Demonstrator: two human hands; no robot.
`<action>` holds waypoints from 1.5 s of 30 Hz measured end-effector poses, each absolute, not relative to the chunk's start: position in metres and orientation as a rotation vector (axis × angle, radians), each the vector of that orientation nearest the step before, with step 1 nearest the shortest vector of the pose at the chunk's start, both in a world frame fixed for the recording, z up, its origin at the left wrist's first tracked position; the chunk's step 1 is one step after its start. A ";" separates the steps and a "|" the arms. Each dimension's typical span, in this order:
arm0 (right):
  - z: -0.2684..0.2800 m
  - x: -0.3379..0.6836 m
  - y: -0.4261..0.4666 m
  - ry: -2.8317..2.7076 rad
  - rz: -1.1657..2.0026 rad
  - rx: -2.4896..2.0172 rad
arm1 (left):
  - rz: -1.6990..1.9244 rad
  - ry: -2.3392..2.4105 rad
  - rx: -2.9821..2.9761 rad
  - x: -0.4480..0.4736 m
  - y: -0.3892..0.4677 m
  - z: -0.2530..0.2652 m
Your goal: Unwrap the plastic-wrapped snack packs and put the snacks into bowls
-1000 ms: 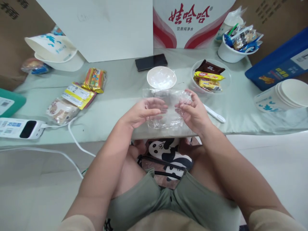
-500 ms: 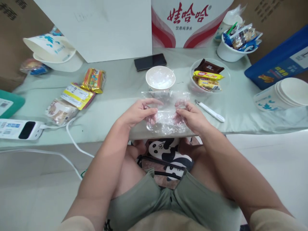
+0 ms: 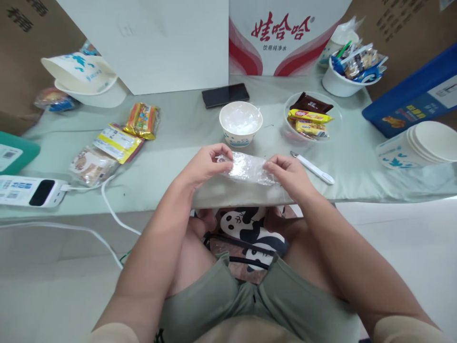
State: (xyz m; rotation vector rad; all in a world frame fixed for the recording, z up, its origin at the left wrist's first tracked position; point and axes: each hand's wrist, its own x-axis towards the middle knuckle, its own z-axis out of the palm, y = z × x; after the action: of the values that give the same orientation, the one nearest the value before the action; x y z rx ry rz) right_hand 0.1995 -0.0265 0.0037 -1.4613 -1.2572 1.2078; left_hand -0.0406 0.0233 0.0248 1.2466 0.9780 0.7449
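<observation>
A clear plastic bag [image 3: 249, 168], gathered into a narrow band, stretches between my two hands above the table's near edge. My left hand [image 3: 210, 164] pinches its left end between thumb and fingers. At the other end, my right hand [image 3: 285, 172] grips it the same way. Just beyond the bag stands a paper bowl [image 3: 241, 123] with crumpled clear plastic inside. A white utility knife [image 3: 314, 169] lies close to the right of my right hand.
A clear bowl of wrapped snacks [image 3: 309, 119] stands right of centre, with stacked paper cups [image 3: 410, 145] farther right. Behind the paper bowl lies a black phone [image 3: 225, 95]. Snack packs [image 3: 117, 143] and a white power bank [image 3: 32, 191] with a cable occupy the left.
The bag, spread out and loose before, is now folded into a narrower strip between my hands. The paper bowl's front shows more fully. The view has shifted slightly.
</observation>
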 end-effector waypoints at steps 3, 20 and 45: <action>0.000 0.199 -0.025 -1.215 1.105 -1.453 | 0.713 0.935 1.297 -0.040 0.023 0.021; 0.017 0.186 -0.035 -1.529 1.277 -1.195 | 0.666 0.984 1.916 -0.007 -0.006 0.029; 0.093 0.141 0.115 -2.597 0.435 -1.774 | 1.192 1.041 1.335 -0.045 0.027 0.024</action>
State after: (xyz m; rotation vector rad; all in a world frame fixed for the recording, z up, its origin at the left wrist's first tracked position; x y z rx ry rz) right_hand 0.1412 0.1151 0.0935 -1.7743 -2.5971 0.4347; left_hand -0.0447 0.0266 0.0239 1.3347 1.0409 1.1919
